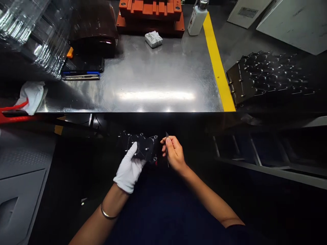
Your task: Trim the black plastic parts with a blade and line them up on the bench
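Observation:
A white glove covers my left hand (130,169), which grips a black moulded part (143,146) with small metal inserts, thumb on top and the other fingers hidden beneath it. Just right of the part, my bare right hand (174,152) pinches a thin blade-like tool (167,149) between thumb and fingers, its pointed end up. Tool and part are apart. Both hands are in front of the metal table's (158,75) near edge. A tiny red spot shows under the part's lower right corner.
An orange-red fixture (150,17), a white wrapped block (153,39) and a white bottle (197,18) stand at the back. Stacked black parts (270,75) lie right of the yellow strip (218,68). Plastic-wrapped trays (38,37), a blue pen-like item (81,73) and a white cloth (32,97) are left.

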Action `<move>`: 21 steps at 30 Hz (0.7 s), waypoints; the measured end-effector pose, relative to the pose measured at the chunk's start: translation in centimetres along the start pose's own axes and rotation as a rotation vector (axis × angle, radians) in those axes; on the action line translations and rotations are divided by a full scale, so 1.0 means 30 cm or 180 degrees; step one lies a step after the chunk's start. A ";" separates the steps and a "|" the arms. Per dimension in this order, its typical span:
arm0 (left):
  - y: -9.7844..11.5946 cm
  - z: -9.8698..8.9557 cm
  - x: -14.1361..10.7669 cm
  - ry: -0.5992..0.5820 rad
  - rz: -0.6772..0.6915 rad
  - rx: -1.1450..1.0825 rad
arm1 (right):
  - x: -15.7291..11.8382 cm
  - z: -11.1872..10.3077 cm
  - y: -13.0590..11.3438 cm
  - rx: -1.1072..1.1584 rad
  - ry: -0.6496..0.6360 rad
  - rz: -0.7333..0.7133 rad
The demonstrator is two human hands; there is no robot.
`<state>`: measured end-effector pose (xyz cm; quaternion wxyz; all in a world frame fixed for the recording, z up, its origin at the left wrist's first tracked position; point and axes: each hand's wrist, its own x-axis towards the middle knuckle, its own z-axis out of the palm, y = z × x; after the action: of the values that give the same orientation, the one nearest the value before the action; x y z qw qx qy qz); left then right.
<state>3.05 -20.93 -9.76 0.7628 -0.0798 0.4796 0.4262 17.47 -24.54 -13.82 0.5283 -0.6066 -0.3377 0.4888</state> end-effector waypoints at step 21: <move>-0.008 0.002 -0.057 0.0165 -0.0710 0.0102 | 0.028 -0.071 -0.022 0.0084 0.0290 -0.0381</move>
<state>2.96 -22.02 -8.42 0.7940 -0.1315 0.4941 0.3288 19.81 -24.28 -13.45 0.5794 -0.5999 -0.3424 0.4326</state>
